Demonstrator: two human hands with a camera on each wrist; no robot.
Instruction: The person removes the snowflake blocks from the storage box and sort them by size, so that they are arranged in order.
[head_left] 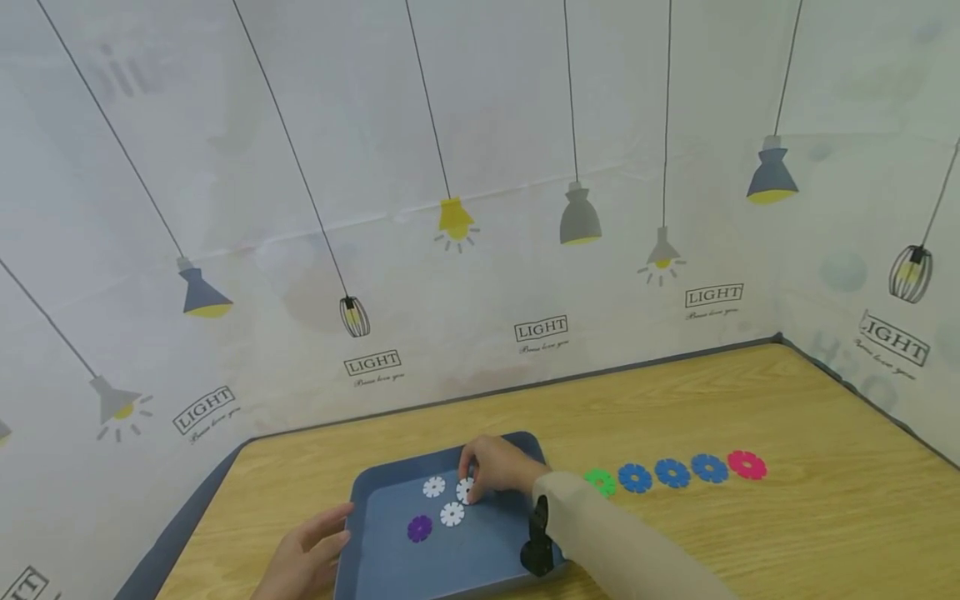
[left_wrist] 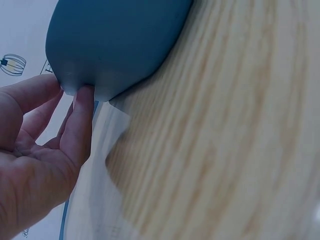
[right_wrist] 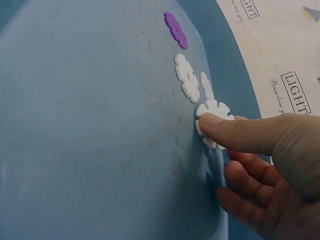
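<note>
My right hand reaches over the blue tray and pinches a white flower-shaped notched disc between thumb and fingers. Beside it in the tray lie two more white discs, one nearer and one farther back, and a purple disc. In the right wrist view the thumb presses on the white disc's face; the other fingers are lower, near the tray wall. My left hand is at the tray's left side, its extended fingertips touching the outer edge, as the left wrist view also shows.
Right of the tray, a row of discs lies on the wooden table: a green one partly behind my right sleeve, three blue ones, and a pink one. Lamp-printed walls border the table.
</note>
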